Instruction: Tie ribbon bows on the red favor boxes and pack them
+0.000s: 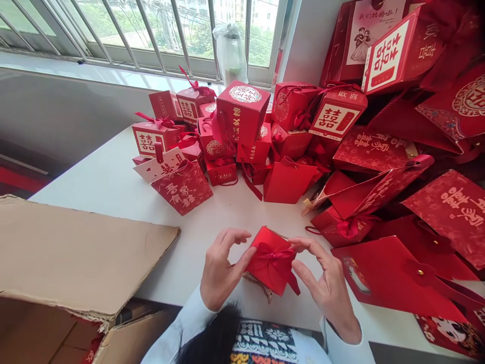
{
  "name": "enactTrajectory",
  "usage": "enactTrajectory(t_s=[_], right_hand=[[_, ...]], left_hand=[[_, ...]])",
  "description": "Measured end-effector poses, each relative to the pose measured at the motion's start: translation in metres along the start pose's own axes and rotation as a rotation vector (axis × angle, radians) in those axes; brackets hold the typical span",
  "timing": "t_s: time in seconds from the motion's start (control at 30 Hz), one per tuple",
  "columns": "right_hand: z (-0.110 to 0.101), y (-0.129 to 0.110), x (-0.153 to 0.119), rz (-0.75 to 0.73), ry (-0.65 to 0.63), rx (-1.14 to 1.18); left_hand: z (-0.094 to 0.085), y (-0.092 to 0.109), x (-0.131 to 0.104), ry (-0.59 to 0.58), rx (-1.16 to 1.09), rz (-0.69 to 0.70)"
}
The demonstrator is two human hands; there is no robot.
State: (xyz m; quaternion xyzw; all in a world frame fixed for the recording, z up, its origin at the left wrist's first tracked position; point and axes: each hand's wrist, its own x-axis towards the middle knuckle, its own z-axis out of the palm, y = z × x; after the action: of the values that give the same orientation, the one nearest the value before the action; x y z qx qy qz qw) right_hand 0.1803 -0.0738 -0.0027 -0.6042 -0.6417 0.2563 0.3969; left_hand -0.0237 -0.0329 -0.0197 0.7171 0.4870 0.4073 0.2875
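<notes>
My left hand (226,268) curves with thumb and fingers apart, the thumb tip seemingly against one side of the small square red card box (272,279); my right hand (325,283) mirrors it, also parted, its fingertips by the right loop of the glossy crimson ribbon bow (273,256). Neither grips firmly, probably so the loops aren't crushed. The box sits near the counter's (94,184) front edge, squarely before me, likely for easy reach; gold-coloured twisted cord (257,281) shows beneath it. Toward the far edge, a tall tapering red box with gold lettering (242,119) stands high amid others, perhaps stacked to spare room. A flat red paper bag with a gold stud (394,273) lies at the right.
</notes>
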Motion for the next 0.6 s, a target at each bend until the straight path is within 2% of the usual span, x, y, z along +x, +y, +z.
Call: enactTrajectory(t_s=[0.1, 0.17, 0.4, 0.5, 0.6], right_hand=[[0.007, -0.003, 0.001, 0.031, 0.072, -0.065], [0.014, -0.004, 0.002, 0.032, 0.117, -0.127], [0.019, -0.007, 0.003, 0.064, 0.121, -0.066], [0.018, -0.005, 0.001, 0.075, 0.107, 0.003], [0.019, -0.003, -0.002, 0.064, 0.119, 0.056]], left_hand=[[0.001, 0.004, 0.01, -0.197, -0.023, -0.052], [0.002, 0.007, 0.015, -0.231, -0.039, -0.094], [0.011, 0.01, 0.021, -0.182, -0.093, -0.232], [0.018, 0.009, 0.017, -0.133, -0.043, -0.224], [0.025, 0.008, 0.012, -0.044, 0.106, -0.176]])
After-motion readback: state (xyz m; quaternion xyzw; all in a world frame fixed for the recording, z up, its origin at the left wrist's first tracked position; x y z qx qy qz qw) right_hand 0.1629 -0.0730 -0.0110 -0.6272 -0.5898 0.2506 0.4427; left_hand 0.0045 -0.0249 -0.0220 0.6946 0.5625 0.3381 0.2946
